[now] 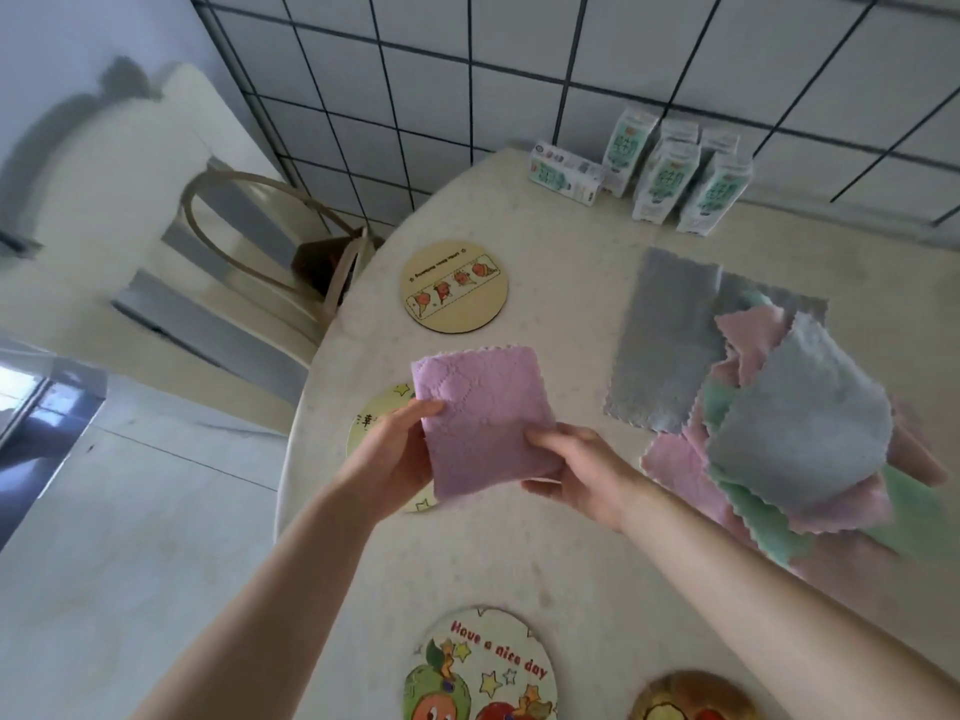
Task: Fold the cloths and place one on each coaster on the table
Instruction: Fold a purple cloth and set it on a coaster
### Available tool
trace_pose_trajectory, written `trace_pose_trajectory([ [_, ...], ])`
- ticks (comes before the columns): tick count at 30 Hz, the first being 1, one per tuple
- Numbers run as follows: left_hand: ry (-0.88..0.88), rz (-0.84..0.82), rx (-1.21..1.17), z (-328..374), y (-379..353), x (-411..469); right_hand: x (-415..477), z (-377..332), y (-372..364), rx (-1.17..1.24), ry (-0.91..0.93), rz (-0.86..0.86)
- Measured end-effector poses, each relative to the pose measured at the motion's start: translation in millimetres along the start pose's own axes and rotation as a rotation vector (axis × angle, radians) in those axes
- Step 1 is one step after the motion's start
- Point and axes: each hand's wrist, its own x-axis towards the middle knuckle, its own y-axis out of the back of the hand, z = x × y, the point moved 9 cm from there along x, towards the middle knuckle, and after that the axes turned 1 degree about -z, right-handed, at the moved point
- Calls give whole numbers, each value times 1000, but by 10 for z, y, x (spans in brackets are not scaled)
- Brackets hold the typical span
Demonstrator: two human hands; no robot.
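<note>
Pale, speckled table (571,304) curves up to a white tiled wall (467,70) with dark grout lines, and a light chair (249,241) stands at its left edge.

Both hands pinch a folded lilac cloth (483,407) over the left part of the table. The left hand (389,459) has its thumb (426,409) laid flat on top of the cloth's left edge, with the other fingers hidden beneath. The right hand (582,470) grips the lower right edge, thumb (550,436) on top and fingers curled under the fabric. The cloth is a rough square with pinked edges, tilted, and it covers the right side of a yellow-green coaster (374,423). Whether it touches that coaster cannot be told.

Beyond the cloth lies a beige round coaster (453,286) printed with a strip of little figures, bare. Nearer the camera, a coaster reading "Have a nice day" (483,667) sits at the bottom edge, with a brownish coaster (691,698) just beside it on the right, partly cut off.

To the right of the hands a grey cloth (665,340) lies flat, folded into a long strip. Touching it is a loose pile of cloths (805,433) in pink, green and grey. At the far side, against the wall, upright milk cartons (670,179) stand grouped, and one carton (566,174) lies on its side beside them.
</note>
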Motion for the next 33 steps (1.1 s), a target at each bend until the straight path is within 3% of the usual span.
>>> trace_pose_trajectory([
  [6,-155,228,80,924,332,663,595,-1066,-91,-189,177,154],
  [12,-296,396,357,1601,579,1271,1247,-1745,-156,-341,280,241],
  [19,-219,635,665,1654,984,1596,1636,-1702,-25,-489,202,324],
  [29,-262,676,671,1526,1012,1579,1622,-1662,200,-583,221,473],
  [33,-253,732,814,1541,1004,1491,1528,-1682,213,-654,236,487],
])
